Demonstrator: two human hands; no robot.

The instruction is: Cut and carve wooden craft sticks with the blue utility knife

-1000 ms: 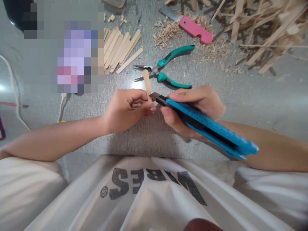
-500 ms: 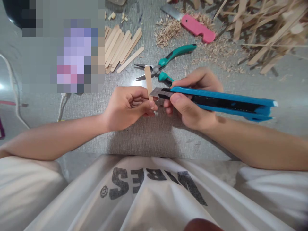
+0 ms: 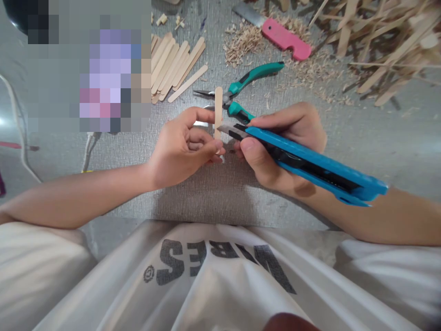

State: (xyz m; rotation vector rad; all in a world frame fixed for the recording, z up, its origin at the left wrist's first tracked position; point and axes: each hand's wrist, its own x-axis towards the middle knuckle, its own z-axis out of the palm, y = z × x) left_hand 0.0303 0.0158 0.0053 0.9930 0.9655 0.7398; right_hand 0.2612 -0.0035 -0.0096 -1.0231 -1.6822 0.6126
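Note:
Between the fingers and thumb of my left hand [image 3: 189,149] stands a wooden craft stick [image 3: 218,108], its rounded end pointing away from me. My right hand [image 3: 284,142] grips a blue utility knife [image 3: 320,165] with its blade out. The blade tip meets the stick's right edge, just above my left thumb; whether it cuts in, I cannot tell. Just beyond both hands lie green-handled needle-nose pliers [image 3: 227,98], jaws spread, partly behind the stick.
Several craft sticks [image 3: 175,66] lie in a row at the back left. A pink-handled knife [image 3: 285,39] rests among wood shavings [image 3: 244,43]. Loose wood strips [image 3: 382,50] are heaped at the back right. A white cable [image 3: 20,124] runs along the left, near a blurred-out area.
The craft stick has turned more upright and shifted slightly right. My left index finger has straightened and lifted. The utility knife has tilted, its rear end swinging down toward me.

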